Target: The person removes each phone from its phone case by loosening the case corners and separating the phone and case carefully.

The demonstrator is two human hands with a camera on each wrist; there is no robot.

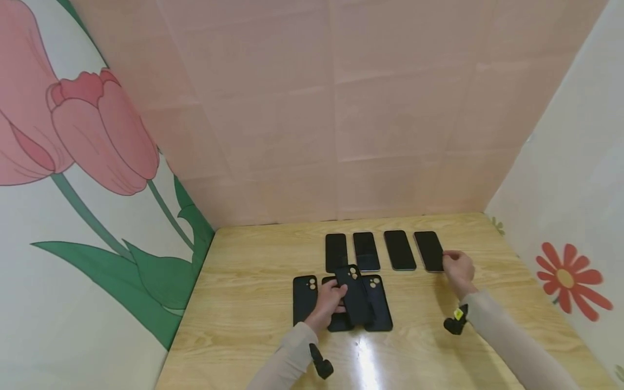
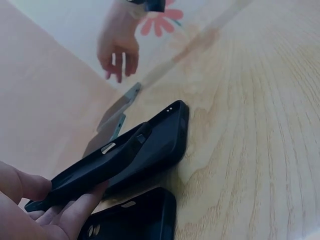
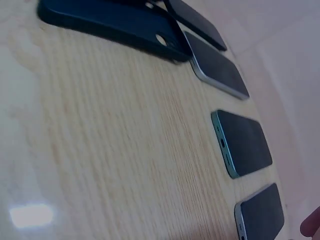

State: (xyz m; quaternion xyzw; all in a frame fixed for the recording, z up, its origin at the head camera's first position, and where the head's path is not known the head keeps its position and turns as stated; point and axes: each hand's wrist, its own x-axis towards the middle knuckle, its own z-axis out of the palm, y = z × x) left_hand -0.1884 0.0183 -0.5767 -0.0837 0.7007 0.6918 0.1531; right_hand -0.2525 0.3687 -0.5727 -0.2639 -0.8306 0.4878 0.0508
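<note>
My left hand grips a black phone case by its left edge, thumb on one side and fingers beneath. In the left wrist view this held case tilts above the others, hollow side showing. Three more black cases lie below it: a left one, a middle one mostly covered by hand and held case, and a right one. My right hand is by the lower right edge of the rightmost phone. In the left wrist view its fingers hang down, holding nothing.
More phones lie screen up in a row along the back: one at the left, another beside it, then a third. The wooden table meets a pink covered wall behind and flower-printed walls at both sides.
</note>
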